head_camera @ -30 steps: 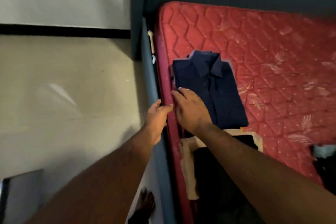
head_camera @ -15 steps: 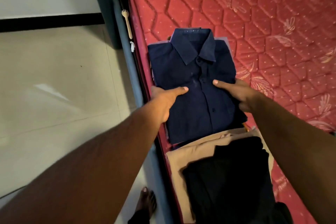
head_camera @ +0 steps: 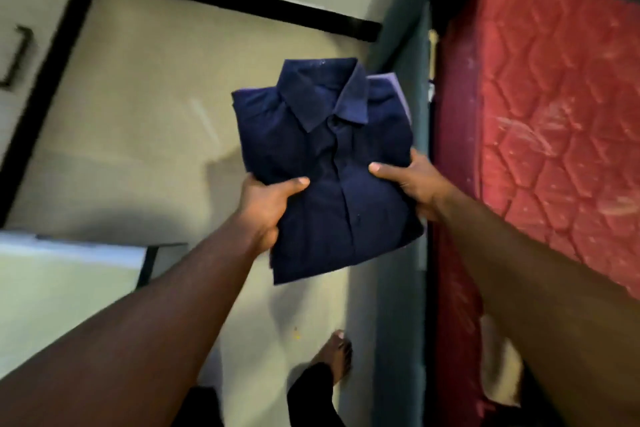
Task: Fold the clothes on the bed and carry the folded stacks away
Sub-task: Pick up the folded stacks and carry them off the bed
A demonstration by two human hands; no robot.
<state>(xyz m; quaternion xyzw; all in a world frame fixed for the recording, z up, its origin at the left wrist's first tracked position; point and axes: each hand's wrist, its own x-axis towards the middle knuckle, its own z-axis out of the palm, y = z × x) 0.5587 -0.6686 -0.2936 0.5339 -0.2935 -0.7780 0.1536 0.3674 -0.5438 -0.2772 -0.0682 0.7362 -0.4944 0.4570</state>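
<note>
Now lifted off the bed point(head_camera: 540, 121) and hanging over the floor point(head_camera: 145, 107) just left of the bed frame, the folded stack point(head_camera: 325, 166), navy shirt on top, a paler garment peeking out beneath. Carrying-away step judged to be in hand; next calling for turning from the bed while keeping the stack level so the layers stay together. Left hand point(head_camera: 266, 204) and right hand point(head_camera: 412, 184) each gripping a side edge, thumbs pressing on top, fingers hidden underneath, both arms reaching forward.
</note>
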